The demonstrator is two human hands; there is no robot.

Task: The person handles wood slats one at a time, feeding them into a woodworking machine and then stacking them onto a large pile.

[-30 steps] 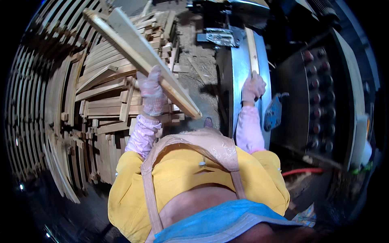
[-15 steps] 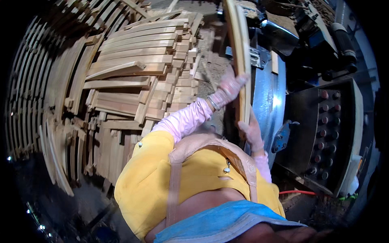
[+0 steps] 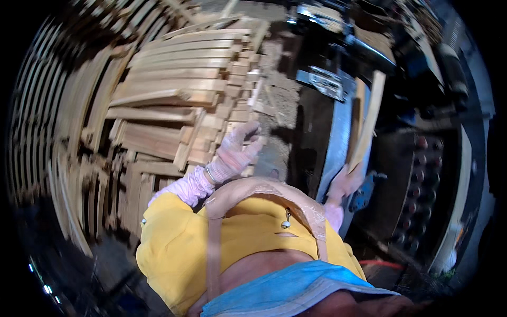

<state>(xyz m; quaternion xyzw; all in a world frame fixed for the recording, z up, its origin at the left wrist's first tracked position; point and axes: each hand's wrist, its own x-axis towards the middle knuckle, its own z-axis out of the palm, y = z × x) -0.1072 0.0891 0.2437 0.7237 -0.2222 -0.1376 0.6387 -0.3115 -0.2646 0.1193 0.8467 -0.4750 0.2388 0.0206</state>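
A long pale wooden slat [image 3: 371, 113] stands out from my right hand [image 3: 346, 182], which grips it by its near end over the blue-grey metal machine table [image 3: 330, 164]. Alongside it runs a narrower, browner strip of wood [image 3: 357, 113]; whether it lies on the table or belongs to the held slat, I cannot tell. My left hand [image 3: 236, 152], in a pale pink glove, is empty, its fingers loosely bent and apart. It hovers at the right edge of the stacked wooden slats [image 3: 182, 63], with no visible contact.
More slats stand in a rack [image 3: 39, 116] at the far left. A dark control panel with several buttons [image 3: 420, 190] is on the right. Beyond the table are a metal fitting [image 3: 325, 82] and machine parts. A red hose [image 3: 383, 263] runs at lower right.
My left hand has let go of the long wood and moved left and nearer, toward the stack. My right hand has shifted right with the slat, which now tilts right.
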